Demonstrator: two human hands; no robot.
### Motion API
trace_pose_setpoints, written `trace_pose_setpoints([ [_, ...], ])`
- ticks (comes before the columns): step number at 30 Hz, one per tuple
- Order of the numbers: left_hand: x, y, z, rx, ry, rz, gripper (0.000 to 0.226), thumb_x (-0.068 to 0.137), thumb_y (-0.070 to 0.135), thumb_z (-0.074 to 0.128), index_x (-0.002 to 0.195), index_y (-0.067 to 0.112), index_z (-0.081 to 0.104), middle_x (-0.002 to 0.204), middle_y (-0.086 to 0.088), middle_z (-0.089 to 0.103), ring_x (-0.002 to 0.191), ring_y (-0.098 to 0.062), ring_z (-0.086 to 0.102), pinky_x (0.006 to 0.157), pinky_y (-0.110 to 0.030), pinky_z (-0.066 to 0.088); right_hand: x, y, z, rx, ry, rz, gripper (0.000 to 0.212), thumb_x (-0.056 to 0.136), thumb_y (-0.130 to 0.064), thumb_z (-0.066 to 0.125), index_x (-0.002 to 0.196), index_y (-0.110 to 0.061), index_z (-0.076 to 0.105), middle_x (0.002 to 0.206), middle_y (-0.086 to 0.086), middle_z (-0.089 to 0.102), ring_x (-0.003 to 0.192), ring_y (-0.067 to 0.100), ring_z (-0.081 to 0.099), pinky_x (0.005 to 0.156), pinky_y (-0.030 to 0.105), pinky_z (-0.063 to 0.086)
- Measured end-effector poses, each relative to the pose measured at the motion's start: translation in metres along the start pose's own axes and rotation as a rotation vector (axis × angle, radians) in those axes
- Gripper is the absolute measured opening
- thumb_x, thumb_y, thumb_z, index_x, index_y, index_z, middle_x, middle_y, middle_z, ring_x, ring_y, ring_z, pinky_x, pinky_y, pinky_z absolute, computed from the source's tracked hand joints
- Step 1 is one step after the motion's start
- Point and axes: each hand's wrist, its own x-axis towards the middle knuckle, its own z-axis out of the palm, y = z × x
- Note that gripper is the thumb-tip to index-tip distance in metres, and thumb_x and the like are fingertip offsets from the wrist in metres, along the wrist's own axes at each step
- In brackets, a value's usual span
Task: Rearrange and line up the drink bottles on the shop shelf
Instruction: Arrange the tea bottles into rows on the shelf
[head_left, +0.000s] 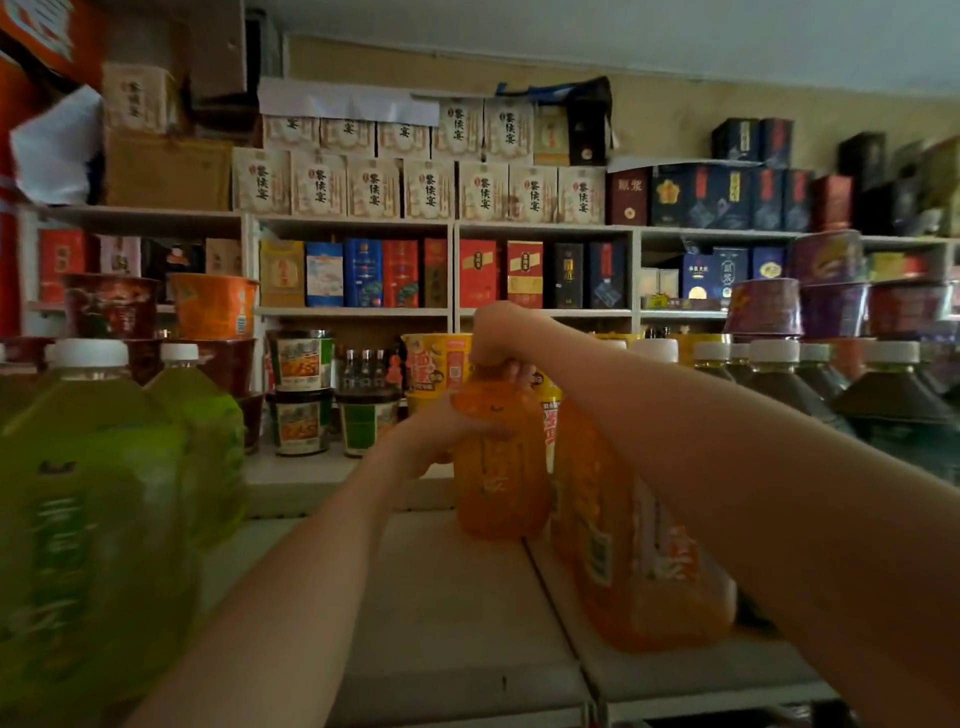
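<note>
Both grip the orange bottle: right hand atop cap, left hand at shoulder

Upright orange bottle at rear of shelf; second orange bottle just beside, nearer. Left, green bottles; right, dark bottles; both groups white-capped.

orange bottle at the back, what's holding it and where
The orange bottle is held by both hands: right hand grips its top, left hand holds its shoulder.

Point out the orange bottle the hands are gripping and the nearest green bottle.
Gripped orange plastic drink bottle (498, 488): head view, on its labelled body.
Large green white-capped plastic bottle (88, 519): head view, on its label.
</note>
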Motion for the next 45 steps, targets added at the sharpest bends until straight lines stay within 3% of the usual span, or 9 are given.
trace_pose_setpoints([
  [5, 0.005, 0.01, 0.001, 0.107, 0.015, -0.01, 0.068, 0.062, 0.041, 0.083, 0.121, 0.025, 0.055, 0.114, 0.002, 0.066, 0.108, -0.024, 0.06, 0.095, -0.053, 0.045, -0.014, 0.005, -0.023, -0.245, -0.059, -0.065, 0.032, 0.095, -0.023, 0.053, 0.119, -0.002, 0.052, 0.082, 0.006, 0.054, 0.069, 0.018, 0.057, 0.058, 0.027, 0.049],
  [8, 0.017, 0.009, 0.01, 0.105, 0.092, -0.016, 0.081, 0.056, 0.042, 0.085, 0.124, 0.013, 0.052, 0.116, -0.007, 0.064, 0.109, -0.029, 0.06, 0.094, -0.05, 0.048, -0.023, 0.018, -0.049, -0.177, -0.115, -0.121, 0.042, 0.094, -0.037, 0.052, 0.118, -0.002, 0.054, 0.099, 0.01, 0.066, 0.088, 0.023, 0.066, 0.081, 0.036, 0.055],
  [11, 0.028, 0.008, 0.022, -0.043, 0.173, -0.017, 0.104, 0.053, 0.034, 0.088, 0.138, 0.006, 0.036, 0.128, -0.015, 0.055, 0.116, -0.033, 0.055, 0.097, -0.048, 0.047, -0.033, 0.046, -0.071, -0.118, -0.062, -0.178, 0.038, 0.095, -0.038, 0.05, 0.116, -0.008, 0.058, 0.097, 0.005, 0.065, 0.089, 0.017, 0.064, 0.069, 0.025, 0.053],
  [16, 0.042, 0.013, 0.033, -0.088, 0.05, 0.029, 0.02, 0.078, 0.019, 0.073, 0.087, 0.009, 0.058, 0.079, -0.004, 0.067, 0.069, -0.012, 0.069, 0.058, -0.02, 0.053, -0.045, 0.097, -0.068, -0.039, -0.127, -0.119, 0.035, 0.096, -0.031, 0.048, 0.122, -0.009, 0.057, 0.118, 0.01, 0.063, 0.104, 0.02, 0.061, 0.08, 0.025, 0.05],
  [18, 0.045, 0.017, 0.037, -0.093, 0.013, 0.056, 0.015, 0.083, 0.017, 0.068, 0.076, 0.014, 0.056, 0.069, 0.0, 0.067, 0.063, -0.012, 0.069, 0.051, -0.018, 0.051, -0.05, 0.108, -0.061, 0.065, -0.143, -0.132, 0.033, 0.097, -0.028, 0.048, 0.123, -0.009, 0.057, 0.117, 0.005, 0.063, 0.097, 0.014, 0.061, 0.075, 0.02, 0.05],
  [23, 0.045, 0.021, 0.036, -0.101, -0.088, 0.076, 0.011, 0.088, 0.025, 0.061, 0.091, 0.015, 0.057, 0.077, 0.003, 0.072, 0.074, -0.013, 0.07, 0.07, -0.029, 0.053, -0.057, 0.118, -0.049, 0.1, -0.159, -0.205, 0.033, 0.096, -0.028, 0.05, 0.125, -0.016, 0.058, 0.108, -0.009, 0.055, 0.092, 0.005, 0.052, 0.073, 0.018, 0.045],
  [28, 0.049, 0.017, 0.044, -0.289, -0.187, 0.003, 0.047, 0.09, 0.053, 0.051, 0.126, 0.023, 0.051, 0.124, -0.006, 0.061, 0.113, -0.027, 0.058, 0.091, -0.044, 0.047, -0.056, 0.121, -0.04, 0.18, -0.149, -0.204, 0.029, 0.092, -0.03, 0.057, 0.115, -0.015, 0.065, 0.109, -0.004, 0.061, 0.104, 0.015, 0.055, 0.073, 0.02, 0.045],
  [40, 0.044, 0.022, 0.061, -0.353, -0.163, 0.028, 0.044, 0.097, 0.04, 0.047, 0.122, 0.005, 0.054, 0.093, -0.008, 0.068, 0.09, -0.025, 0.066, 0.084, -0.039, 0.049, -0.054, 0.135, -0.025, 0.106, -0.021, -0.262, 0.024, 0.093, -0.033, 0.056, 0.104, -0.015, 0.068, 0.094, -0.006, 0.065, 0.087, 0.011, 0.06, 0.063, 0.017, 0.039],
  [45, 0.024, 0.042, 0.068, -0.204, -0.157, -0.105, 0.037, 0.095, 0.05, 0.045, 0.089, 0.017, 0.06, 0.078, -0.008, 0.072, 0.088, -0.021, 0.067, 0.096, -0.045, 0.046, -0.059, 0.134, -0.024, 0.178, 0.005, -0.215, 0.04, 0.093, -0.044, 0.05, 0.104, -0.01, 0.069, 0.098, 0.001, 0.067, 0.092, 0.016, 0.061, 0.067, 0.02, 0.041],
])
